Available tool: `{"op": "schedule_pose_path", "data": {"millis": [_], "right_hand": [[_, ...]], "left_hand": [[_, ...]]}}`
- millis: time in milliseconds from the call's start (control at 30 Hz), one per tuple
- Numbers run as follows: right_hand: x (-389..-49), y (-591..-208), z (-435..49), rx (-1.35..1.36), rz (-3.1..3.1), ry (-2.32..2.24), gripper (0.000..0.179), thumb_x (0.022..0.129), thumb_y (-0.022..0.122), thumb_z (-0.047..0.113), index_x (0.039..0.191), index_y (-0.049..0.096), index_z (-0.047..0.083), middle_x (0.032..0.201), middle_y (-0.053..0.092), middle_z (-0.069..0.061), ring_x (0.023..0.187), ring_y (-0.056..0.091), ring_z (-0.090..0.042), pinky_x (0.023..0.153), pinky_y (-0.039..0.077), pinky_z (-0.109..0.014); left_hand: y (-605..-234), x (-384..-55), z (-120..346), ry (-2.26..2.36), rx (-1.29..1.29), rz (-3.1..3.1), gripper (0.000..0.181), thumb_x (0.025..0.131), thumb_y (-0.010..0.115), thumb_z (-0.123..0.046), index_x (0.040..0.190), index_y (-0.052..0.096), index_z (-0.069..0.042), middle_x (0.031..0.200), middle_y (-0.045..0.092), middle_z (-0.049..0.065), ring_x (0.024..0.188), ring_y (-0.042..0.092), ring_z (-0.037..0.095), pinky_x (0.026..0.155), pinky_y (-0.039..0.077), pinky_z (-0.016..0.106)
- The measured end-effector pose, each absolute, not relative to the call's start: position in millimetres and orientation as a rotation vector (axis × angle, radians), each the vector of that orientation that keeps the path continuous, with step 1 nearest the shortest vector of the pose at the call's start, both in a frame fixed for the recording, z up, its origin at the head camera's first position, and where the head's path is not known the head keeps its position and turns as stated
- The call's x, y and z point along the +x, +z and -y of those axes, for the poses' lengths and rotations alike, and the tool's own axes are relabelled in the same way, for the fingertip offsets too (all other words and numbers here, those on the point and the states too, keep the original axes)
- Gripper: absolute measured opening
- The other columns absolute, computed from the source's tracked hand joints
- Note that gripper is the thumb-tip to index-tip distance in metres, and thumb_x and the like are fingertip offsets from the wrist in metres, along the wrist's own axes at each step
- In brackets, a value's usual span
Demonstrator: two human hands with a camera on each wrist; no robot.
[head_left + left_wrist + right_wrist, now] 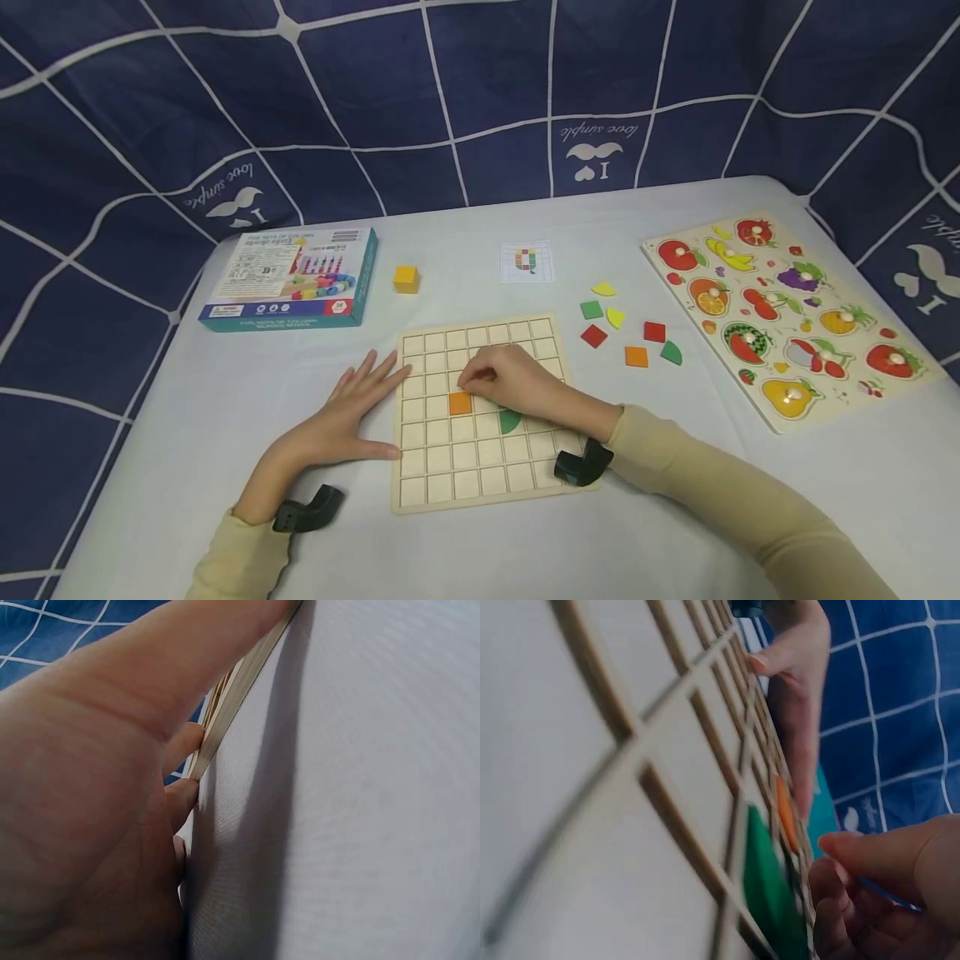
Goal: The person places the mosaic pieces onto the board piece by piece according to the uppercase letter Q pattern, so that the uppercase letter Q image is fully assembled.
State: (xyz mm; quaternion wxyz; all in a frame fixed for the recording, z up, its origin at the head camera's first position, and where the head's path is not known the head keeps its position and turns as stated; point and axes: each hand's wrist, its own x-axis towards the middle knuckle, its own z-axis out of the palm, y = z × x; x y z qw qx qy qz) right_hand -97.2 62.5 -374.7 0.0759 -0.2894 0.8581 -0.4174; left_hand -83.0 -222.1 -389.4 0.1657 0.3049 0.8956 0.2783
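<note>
A wooden grid board (pixel 427 483) lies on the white table. One orange square tile (pixel 460 404) sits in a cell near its middle, and a green quarter-circle tile (pixel 510 421) lies in another cell, partly under my right wrist. My right hand (pixel 517 379) is over the board, fingers curled and thumb close to the index finger, just above the orange tile. In the right wrist view no piece shows between those fingertips (pixel 836 847); a small one could be hidden. My left hand (pixel 348 421) is spread at the board's left edge, fingertips and thumb touching it.
Loose red (pixel 594 336), orange (pixel 636 357), green (pixel 592 310) and yellow (pixel 603 289) tiles lie right of the board. Behind it are a pattern card (pixel 527 279) and a yellow cube (pixel 407 281). A box (pixel 288 283) is at left, a fruit puzzle (pixel 765 387) at right.
</note>
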Motion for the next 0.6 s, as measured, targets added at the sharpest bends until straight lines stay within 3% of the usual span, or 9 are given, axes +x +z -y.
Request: {"op": "schedule_pose_path", "data": {"millis": [233, 600], "right_hand": [[-105.7, -360.6, -109.6, -0.703, -2.623, -1.372, 0.009, 0.085, 0.069, 0.007, 0.093, 0.074, 0.007, 0.089, 0.068, 0.004, 0.078, 0.057, -0.012, 0.069, 0.048, -0.029], [-78.7, -357.8, -208.5, -0.279, -2.837, -1.378, 0.014, 0.085, 0.068, 0.005, 0.099, 0.071, 0.003, 0.093, 0.067, -0.008, 0.072, 0.059, -0.021, 0.053, 0.049, -0.027]], "left_hand": [[-390.4, -83.8, 221.4, 0.806, 0.872, -2.542, 0.103, 0.069, 0.076, -0.054, 0.150, 0.024, -0.018, 0.155, 0.008, 0.011, 0.138, -0.011, 0.034, 0.106, -0.008, 0.054], [-389.8, -84.3, 222.2, 0.793, 0.870, -2.545, 0.103, 0.068, 0.075, -0.056, 0.150, 0.023, -0.019, 0.155, 0.007, 0.012, 0.138, -0.011, 0.033, 0.106, -0.008, 0.054]]}}
